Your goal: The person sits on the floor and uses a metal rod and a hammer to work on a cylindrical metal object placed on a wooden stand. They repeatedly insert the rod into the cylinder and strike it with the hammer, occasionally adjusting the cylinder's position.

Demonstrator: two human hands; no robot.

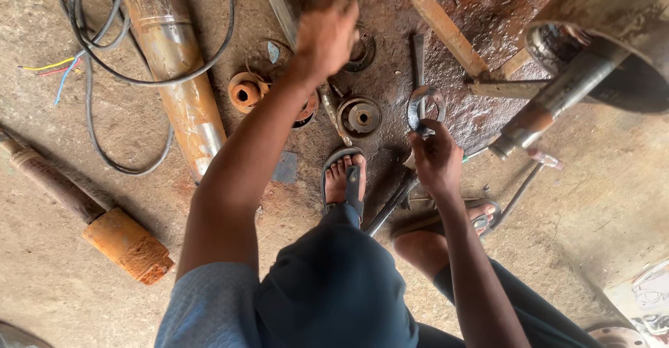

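Left hand (325,38): raised, blurred, above rusty round parts (359,116).
Right hand (435,160): fingers touching metal ring (426,104).
Ground: long rusty pipe (174,69), black cable (104,48).

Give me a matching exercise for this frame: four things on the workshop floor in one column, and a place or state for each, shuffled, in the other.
Things
1. left hand
2. right hand
3. metal ring
4. long rusty pipe

Places or states
A. lies on the floor, ringed by black cable
B. gripped at its lower edge by fingers
C. raised and blurred above the round rusty parts
D. holds a ring above the wet floor

Pairs: 1-C, 2-D, 3-B, 4-A
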